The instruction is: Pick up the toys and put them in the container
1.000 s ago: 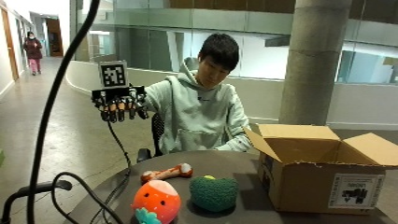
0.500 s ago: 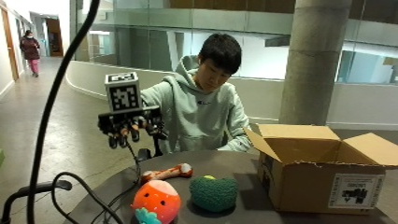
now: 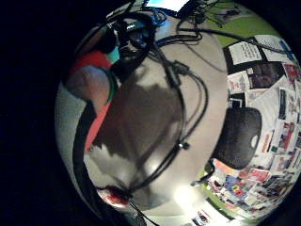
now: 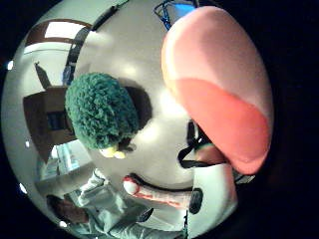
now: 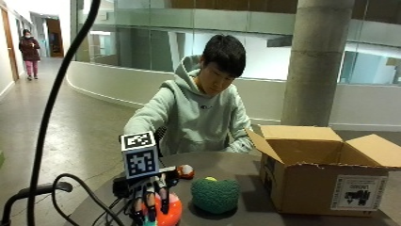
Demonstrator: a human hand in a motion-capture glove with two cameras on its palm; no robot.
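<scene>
Reaching down, the gloved right hand (image 5: 149, 195) is seen with fingers draped over an orange round toy (image 5: 168, 213) on the table (image 5: 244, 165). A green knitted toy (image 5: 215, 195) lies beside it, near an open cardboard box (image 5: 325, 176).

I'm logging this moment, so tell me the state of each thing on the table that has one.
Cardboard box: upright, flaps open.
Gloved right hand: fingers down over the orange toy, grip not visible.
Orange toy: on the table.
Green knitted toy: on the table, untouched.
Bone-shaped toy: lying flat on the table.
</scene>
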